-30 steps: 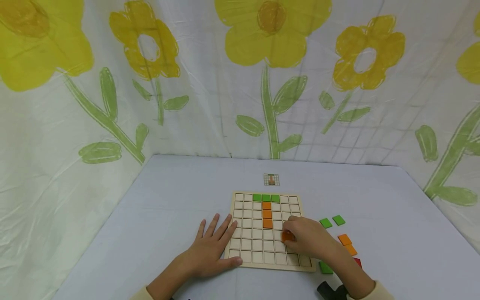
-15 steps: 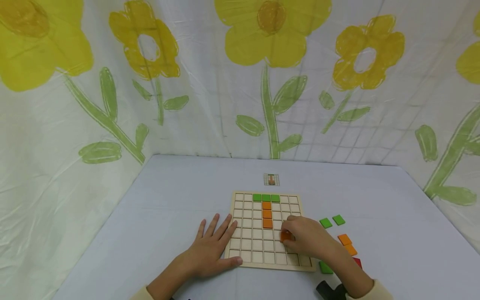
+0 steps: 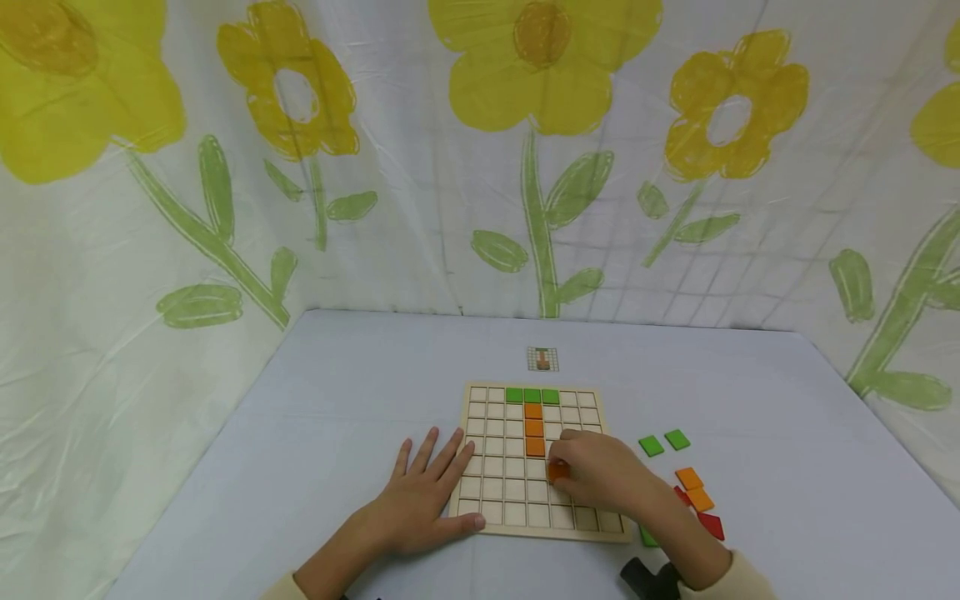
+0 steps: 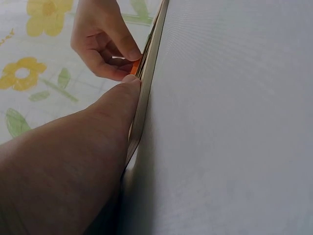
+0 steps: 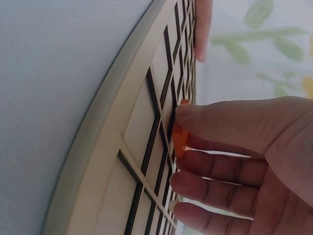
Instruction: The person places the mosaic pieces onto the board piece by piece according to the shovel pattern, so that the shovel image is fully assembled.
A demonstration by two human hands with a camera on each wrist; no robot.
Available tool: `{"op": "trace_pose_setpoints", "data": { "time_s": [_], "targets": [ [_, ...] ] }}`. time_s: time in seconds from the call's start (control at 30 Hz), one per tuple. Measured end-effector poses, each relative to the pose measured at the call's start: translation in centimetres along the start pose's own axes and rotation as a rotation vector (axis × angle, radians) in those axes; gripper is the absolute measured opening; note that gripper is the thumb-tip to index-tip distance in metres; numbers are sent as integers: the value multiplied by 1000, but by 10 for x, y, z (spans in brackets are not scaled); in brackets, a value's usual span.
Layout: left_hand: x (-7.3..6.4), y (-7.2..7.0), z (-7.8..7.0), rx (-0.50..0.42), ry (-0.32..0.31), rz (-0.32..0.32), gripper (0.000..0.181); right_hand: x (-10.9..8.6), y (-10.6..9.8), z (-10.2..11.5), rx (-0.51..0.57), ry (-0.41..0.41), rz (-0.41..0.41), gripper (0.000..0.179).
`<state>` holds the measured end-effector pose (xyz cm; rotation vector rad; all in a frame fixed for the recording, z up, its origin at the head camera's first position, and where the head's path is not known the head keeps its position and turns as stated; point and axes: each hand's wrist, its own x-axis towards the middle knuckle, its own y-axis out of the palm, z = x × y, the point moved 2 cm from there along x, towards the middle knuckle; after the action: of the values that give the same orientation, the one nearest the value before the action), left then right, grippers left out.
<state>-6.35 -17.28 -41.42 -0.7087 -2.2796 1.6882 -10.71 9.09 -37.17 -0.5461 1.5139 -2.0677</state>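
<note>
A wooden grid board (image 3: pixel 504 530) lies on the table, with three green tiles (image 3: pixel 532 396) in its far row and three orange tiles (image 3: pixel 534 428) in a column below the middle one. My right hand (image 3: pixel 603 471) pinches another orange tile (image 3: pixel 558 472) between thumb and fingers, close over the board right of that column. In the right wrist view this tile (image 5: pixel 180 132) stands on edge near the grid lines. My left hand (image 3: pixel 423 504) lies flat with fingers spread, its fingertips and thumb at the board's left and near edges.
Right of the board lie loose green tiles (image 3: pixel 651 446), orange tiles (image 3: pixel 689 478) and red tiles (image 3: pixel 710 526), some partly hidden by the right forearm. A small pattern card (image 3: pixel 543 359) lies beyond the board. A flower-printed curtain (image 3: pixel 375 275) hangs behind the table.
My right hand has slid left across the board with the orange tile, nearer the orange column. More of the red tiles shows beside the forearm. The left hand has stayed still.
</note>
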Motion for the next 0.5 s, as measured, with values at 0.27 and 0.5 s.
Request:
{"op": "trace_pose_setpoints", "data": {
  "time_s": [0.27,0.5],
  "targets": [
    [0,-1,0,4,-2,2,96,8,5,6,-5,-24,-1,15],
    [-1,-2,-1,-7,2,2,95,17,11,11,-12,-40,-21,16]
  ]
}}
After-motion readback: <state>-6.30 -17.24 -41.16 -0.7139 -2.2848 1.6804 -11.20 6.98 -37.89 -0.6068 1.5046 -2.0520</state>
